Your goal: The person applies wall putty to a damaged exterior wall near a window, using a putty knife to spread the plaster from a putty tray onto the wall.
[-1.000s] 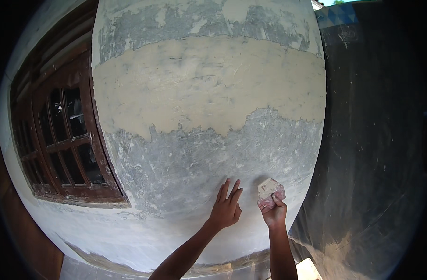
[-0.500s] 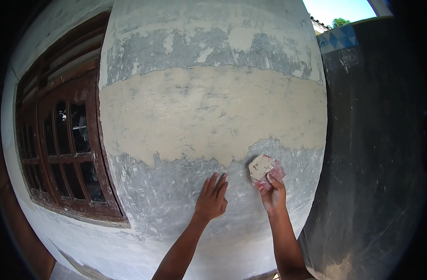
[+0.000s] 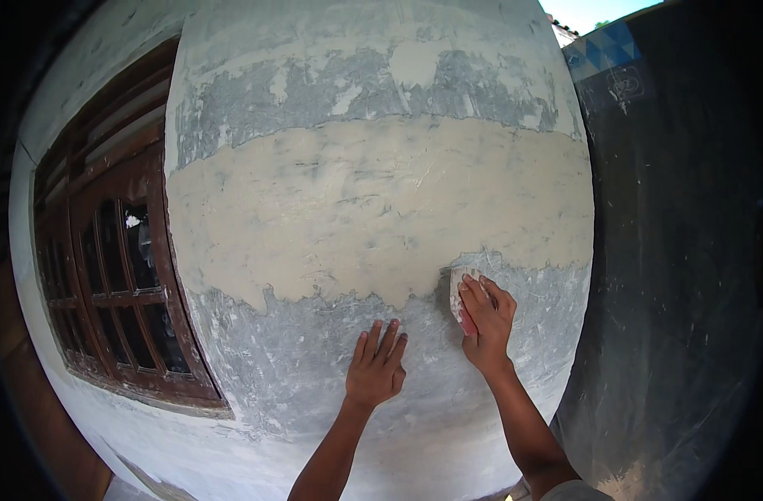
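Note:
A flat reddish putty scraper (image 3: 462,302), smeared with cream putty, is gripped in my right hand (image 3: 488,319). Its edge meets the wall near the lower border of the cream putty band (image 3: 373,209), and my fingers lie over its back. To the left, my left hand (image 3: 376,367) rests on the grey wall (image 3: 298,359) just under that band, fingers stretched and spread, holding nothing. The band's lower border is ragged, with bare grey surface beneath it.
A brown wooden window (image 3: 118,275) with glass panes is set in the wall at left. Dark sheeting (image 3: 674,275) with a blue patterned strip stands along the right. Patchy grey and white wall (image 3: 315,88) lies above the putty.
My right hand has turned the scraper from facing me to edge-on against the wall, fingers now over its back. My left hand's fingers have spread. The view has tilted and shifted slightly.

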